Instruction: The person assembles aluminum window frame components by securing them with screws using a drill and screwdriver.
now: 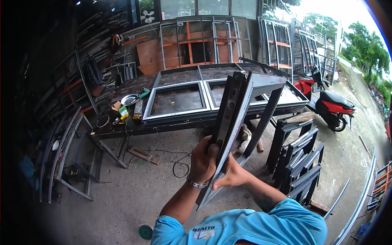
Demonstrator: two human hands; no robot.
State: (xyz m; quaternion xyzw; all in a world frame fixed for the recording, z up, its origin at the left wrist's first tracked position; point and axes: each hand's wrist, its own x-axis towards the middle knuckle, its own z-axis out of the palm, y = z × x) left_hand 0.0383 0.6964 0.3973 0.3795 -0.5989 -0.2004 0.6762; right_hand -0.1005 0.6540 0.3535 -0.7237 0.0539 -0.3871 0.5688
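A dark metal window frame (233,104) with a pale strip along one edge is held up and tilted in front of me. My left hand (203,161), with a banded watch or bracelet at the wrist, is wrapped round the near side member on its outer face. My right hand (232,173) grips the same member from the inner side, its thumb over the lower part. Behind the raised piece, a large panelled metal frame (178,113) lies flat on a dark work table (134,129); part of it is hidden by the piece I hold.
Small frames (300,163) stand stacked on the floor at right. A red scooter (335,107) is parked beyond them. A green-handled power tool (144,93) lies on the table. A black cable (179,165) and wood offcuts (144,155) are on the floor. A metal stand (65,149) is at left.
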